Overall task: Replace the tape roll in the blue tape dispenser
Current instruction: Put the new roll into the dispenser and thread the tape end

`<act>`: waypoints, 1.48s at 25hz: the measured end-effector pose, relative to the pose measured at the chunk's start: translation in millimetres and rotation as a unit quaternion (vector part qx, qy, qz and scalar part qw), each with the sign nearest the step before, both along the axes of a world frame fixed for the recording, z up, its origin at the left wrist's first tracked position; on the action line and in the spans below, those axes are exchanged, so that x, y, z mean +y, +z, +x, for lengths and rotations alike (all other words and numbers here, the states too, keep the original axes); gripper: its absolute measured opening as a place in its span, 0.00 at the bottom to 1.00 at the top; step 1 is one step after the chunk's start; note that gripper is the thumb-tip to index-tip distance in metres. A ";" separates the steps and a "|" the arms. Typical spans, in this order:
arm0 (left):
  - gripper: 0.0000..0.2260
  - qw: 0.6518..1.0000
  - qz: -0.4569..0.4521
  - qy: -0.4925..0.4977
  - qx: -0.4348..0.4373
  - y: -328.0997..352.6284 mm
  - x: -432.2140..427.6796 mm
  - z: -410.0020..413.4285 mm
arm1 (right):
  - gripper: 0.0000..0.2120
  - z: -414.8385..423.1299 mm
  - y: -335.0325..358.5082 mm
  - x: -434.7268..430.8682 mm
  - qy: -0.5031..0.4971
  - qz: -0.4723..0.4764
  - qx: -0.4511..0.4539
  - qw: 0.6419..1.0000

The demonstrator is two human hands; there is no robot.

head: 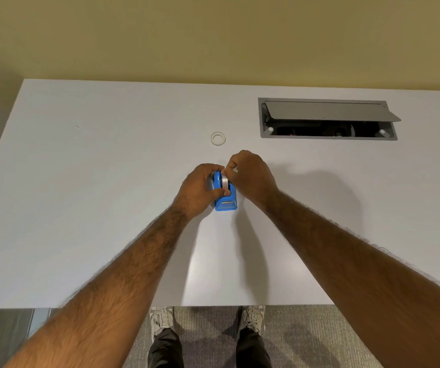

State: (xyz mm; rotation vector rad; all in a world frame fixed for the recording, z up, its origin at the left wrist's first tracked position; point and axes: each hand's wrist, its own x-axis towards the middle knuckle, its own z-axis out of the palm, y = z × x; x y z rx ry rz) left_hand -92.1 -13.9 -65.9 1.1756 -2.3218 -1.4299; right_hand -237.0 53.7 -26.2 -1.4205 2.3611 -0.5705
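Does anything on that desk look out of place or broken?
Only the cable hatch set into the white desk: its grey lid sits tilted and skewed, leaving the dark compartment open. Nothing looks spilled or damaged.

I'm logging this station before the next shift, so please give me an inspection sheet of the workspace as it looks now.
Surface: white table, bare apart from the items below.
Job's things: blue tape dispenser at centre with a tape roll seated in it; a small tape ring lies flat beyond it.
Clutter: nothing seen.
Grippers: left hand grips the dispenser's side; right hand pinches at the roll's top.
Cables: nothing clearly seen; the open desk hatch is dark inside.
Surroundings: yellow wall, grey carpet.
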 end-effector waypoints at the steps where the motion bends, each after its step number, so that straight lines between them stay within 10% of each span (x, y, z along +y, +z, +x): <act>1: 0.22 1.000 0.002 -0.002 0.000 1.0 0.0 -0.2 | 0.10 0.3 0.5 0.3 -0.001 -0.002 0.003 1.000; 37: 0.17 1.000 -0.010 0.001 0.008 3.0 0.0 0.3 | 0.09 7.6 5.3 4.4 0.023 -0.026 0.003 0.999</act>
